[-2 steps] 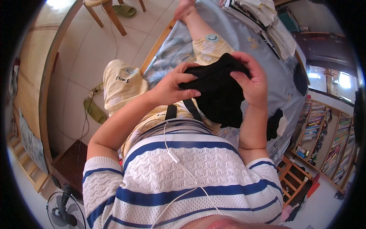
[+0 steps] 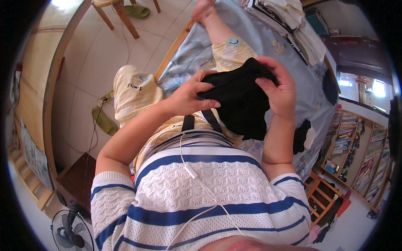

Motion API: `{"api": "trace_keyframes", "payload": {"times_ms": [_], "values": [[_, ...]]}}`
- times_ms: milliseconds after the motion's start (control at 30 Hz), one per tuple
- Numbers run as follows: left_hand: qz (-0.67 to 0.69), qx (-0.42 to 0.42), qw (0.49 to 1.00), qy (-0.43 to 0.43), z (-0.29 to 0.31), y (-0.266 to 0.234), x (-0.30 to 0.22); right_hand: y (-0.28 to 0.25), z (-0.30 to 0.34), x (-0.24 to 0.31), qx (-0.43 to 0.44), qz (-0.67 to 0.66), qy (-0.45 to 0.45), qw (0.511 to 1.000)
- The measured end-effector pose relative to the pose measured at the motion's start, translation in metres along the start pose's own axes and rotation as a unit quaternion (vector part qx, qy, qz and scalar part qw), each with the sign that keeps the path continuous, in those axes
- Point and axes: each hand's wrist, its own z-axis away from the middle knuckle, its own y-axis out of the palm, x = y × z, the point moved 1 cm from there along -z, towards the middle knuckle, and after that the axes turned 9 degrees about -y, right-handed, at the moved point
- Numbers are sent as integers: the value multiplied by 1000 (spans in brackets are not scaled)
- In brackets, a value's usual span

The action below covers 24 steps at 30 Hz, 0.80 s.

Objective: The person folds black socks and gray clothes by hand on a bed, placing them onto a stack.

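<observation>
A black piece of soft clothing point(image 2: 240, 102) is held up over my lap between both hands; its exact kind does not show. My left hand point(image 2: 196, 91) pinches its upper left edge, thumb on the near side and fingers partly tucked behind. At the upper right corner, my right hand point(image 2: 278, 85) grips it between thumb and curled fingers. The lower part hangs loose toward my waist. Beneath it are my yellow patterned trousers point(image 2: 138, 94) and two dark straps point(image 2: 188, 123) at the waist.
I sit on a bed with a blue flowered sheet point(image 2: 234, 25). Folded clothes point(image 2: 293, 21) lie at its far right, and a black-and-white cloth item point(image 2: 301, 138) lies beside my right forearm. A white cable point(image 2: 190, 170) runs down my striped top. Green slippers point(image 2: 104, 121) and a fan point(image 2: 72, 230) stand left.
My right hand has shifted very slightly to the right, and the black cloth has moved a little with it. My left hand stays about where it was.
</observation>
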Motion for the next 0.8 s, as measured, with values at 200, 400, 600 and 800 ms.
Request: {"api": "trace_keyframes", "payload": {"times_ms": [200,400,600,800], "values": [[-91,27,993,-77,8,-5,2,-4,0,-5,-3,6,3,1000],[-101,43,991,-81,8,-18,-6,-8,0,-15,-40,-14,15,999],[-107,51,990,-73,11,-18,-1,-8,-3,-18,-27,-20,16,999],[-80,15,996,-22,12,-16,2,-7,-4,-19,-21,-23,26,999]]}}
